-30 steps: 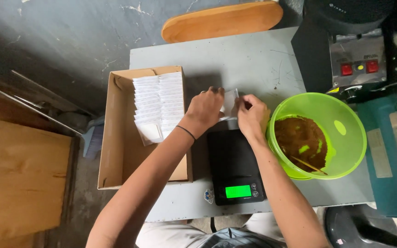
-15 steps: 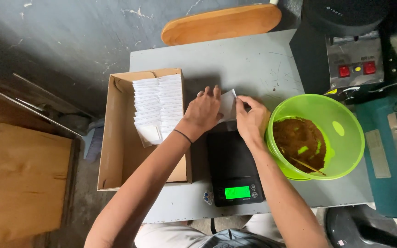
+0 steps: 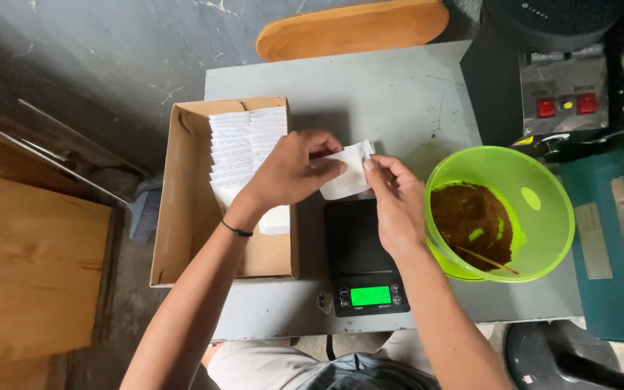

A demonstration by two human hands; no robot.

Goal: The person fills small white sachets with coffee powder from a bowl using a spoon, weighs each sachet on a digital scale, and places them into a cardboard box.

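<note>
A small white paper sachet (image 3: 346,173) is pinched between both grips above the black scale (image 3: 361,253), the left hand (image 3: 294,170) clamped at its nine o'clock edge, the right hand (image 3: 396,198) at three o'clock, long axis running nine-to-three.

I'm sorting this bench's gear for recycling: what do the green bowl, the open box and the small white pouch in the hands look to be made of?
The green bowl looks like glossy translucent plastic: light glows through its wall. The open box looks like matte brown cardboard, with folded flaps. The white pouch, held by the left hand and right hand, seems thin paper or fibre; which one is unclear.
</note>
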